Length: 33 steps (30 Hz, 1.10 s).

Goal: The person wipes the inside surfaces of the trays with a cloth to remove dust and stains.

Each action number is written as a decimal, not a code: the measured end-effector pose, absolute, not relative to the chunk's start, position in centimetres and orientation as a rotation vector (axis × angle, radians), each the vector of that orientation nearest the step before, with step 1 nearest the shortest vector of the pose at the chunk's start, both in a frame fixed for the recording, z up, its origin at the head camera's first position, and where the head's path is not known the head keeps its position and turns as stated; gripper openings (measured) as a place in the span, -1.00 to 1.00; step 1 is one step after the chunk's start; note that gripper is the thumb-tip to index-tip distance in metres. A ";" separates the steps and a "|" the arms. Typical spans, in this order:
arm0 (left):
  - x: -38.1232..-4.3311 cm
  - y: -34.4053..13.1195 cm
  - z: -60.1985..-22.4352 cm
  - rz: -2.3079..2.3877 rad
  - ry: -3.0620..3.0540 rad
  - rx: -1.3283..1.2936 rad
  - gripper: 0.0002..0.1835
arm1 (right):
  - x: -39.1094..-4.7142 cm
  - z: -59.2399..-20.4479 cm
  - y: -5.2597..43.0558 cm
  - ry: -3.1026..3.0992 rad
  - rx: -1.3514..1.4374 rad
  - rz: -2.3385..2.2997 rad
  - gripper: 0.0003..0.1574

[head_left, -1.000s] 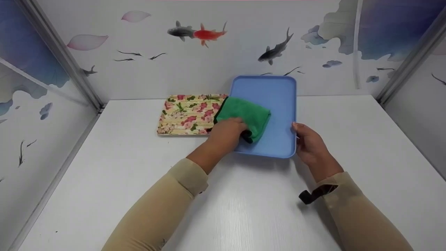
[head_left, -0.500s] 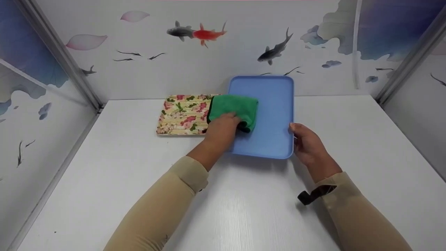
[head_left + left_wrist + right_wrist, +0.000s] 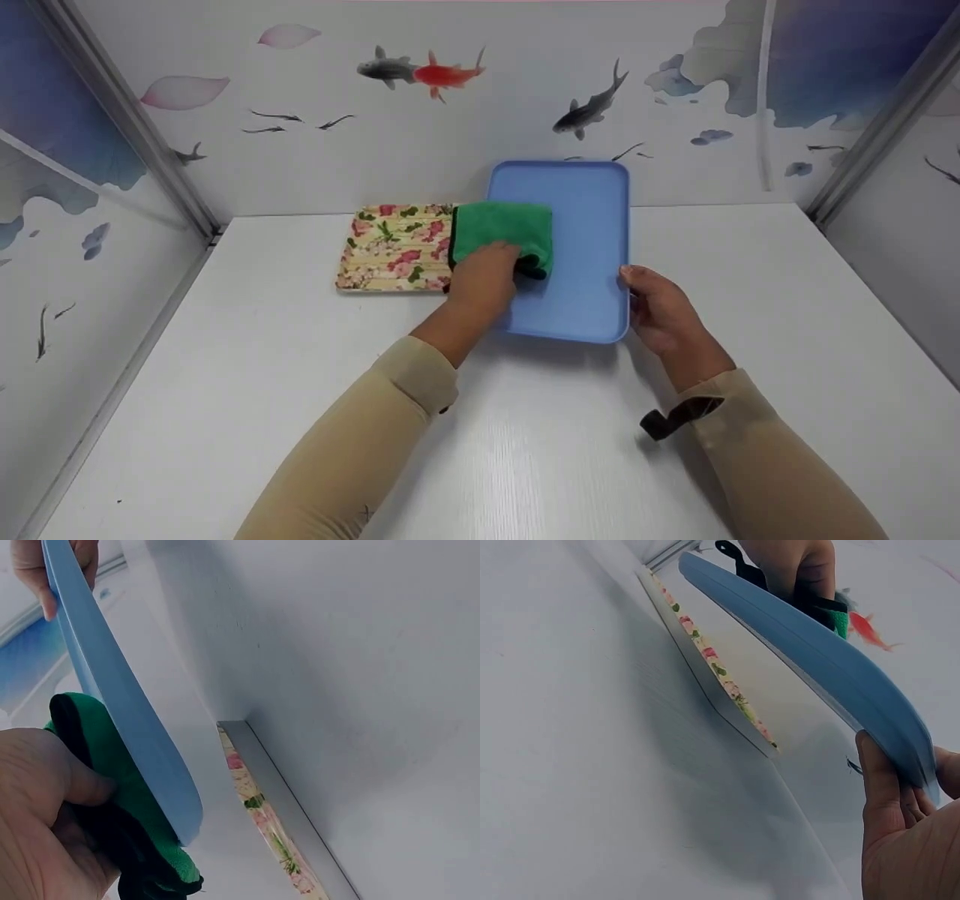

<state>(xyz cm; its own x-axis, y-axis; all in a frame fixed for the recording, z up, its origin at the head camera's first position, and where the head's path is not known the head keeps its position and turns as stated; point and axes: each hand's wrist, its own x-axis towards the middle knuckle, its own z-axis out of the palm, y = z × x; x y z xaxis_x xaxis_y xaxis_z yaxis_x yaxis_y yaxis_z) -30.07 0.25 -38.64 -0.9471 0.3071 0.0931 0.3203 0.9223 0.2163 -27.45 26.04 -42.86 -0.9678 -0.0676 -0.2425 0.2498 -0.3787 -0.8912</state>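
Observation:
A blue rectangular tray [image 3: 577, 300] is held up above the table, its right rim gripped by my right hand [image 3: 664, 319], thumb on top and fingers underneath. My left hand [image 3: 484, 281] holds a folded green cloth [image 3: 502, 225] with black edging against the tray's left part. In the left wrist view, the thumb presses the green cloth [image 3: 124, 772] close to the tray [image 3: 142, 727]. A flower-patterned tray [image 3: 397, 247] lies on the table to the left, its right end hidden behind the cloth and blue tray.
The white table [image 3: 480, 450] meets a back wall [image 3: 450, 150] printed with fish. Side panels with metal posts [image 3: 135, 112] stand left and right. A black strap [image 3: 679, 416] sticks out from the right sleeve.
The left hand has moved the green cloth left and slightly up across the blue tray, to its left edge. The blue tray has shifted slightly left with the right hand.

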 end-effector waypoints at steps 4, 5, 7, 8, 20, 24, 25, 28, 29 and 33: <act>-30.1 0.7 -38.5 -0.412 -3.055 -0.463 -0.51 | -27.5 -42.6 26.0 1.630 0.273 -2.443 -0.81; -30.1 0.8 -38.5 -0.421 -3.062 -0.459 -0.50 | -27.5 -42.6 25.9 1.628 0.284 -2.444 -0.82; -30.1 1.0 -38.5 -0.451 -3.068 -0.450 -0.50 | -27.6 -42.5 25.9 1.627 0.305 -2.442 -0.84; -30.0 1.1 -38.5 -0.465 -3.067 -0.447 -0.49 | -27.6 -42.4 25.9 1.627 0.312 -2.439 -0.86; -29.4 2.8 -38.6 -0.549 -3.006 -0.499 -0.51 | -27.5 -42.7 25.5 1.580 0.334 -2.429 -0.91; -29.3 3.5 -38.4 -0.545 -3.009 -0.504 -0.51 | -27.5 -42.8 25.5 1.559 0.318 -2.441 -0.91; -29.2 3.7 -38.3 -0.549 -3.011 -0.505 -0.51 | -27.5 -42.9 25.4 1.556 0.316 -2.443 -0.91; -29.1 4.2 -38.2 -0.571 -3.008 -0.510 -0.52 | -27.5 -42.9 25.4 1.558 0.318 -2.443 -0.88; -29.1 4.3 -38.2 -0.575 -3.006 -0.511 -0.53 | -27.6 -42.9 25.4 1.556 0.321 -2.445 -0.88; -28.9 5.0 -38.2 -0.577 -2.994 -0.527 -0.55 | -27.5 -42.9 25.5 1.545 0.316 -2.448 -0.89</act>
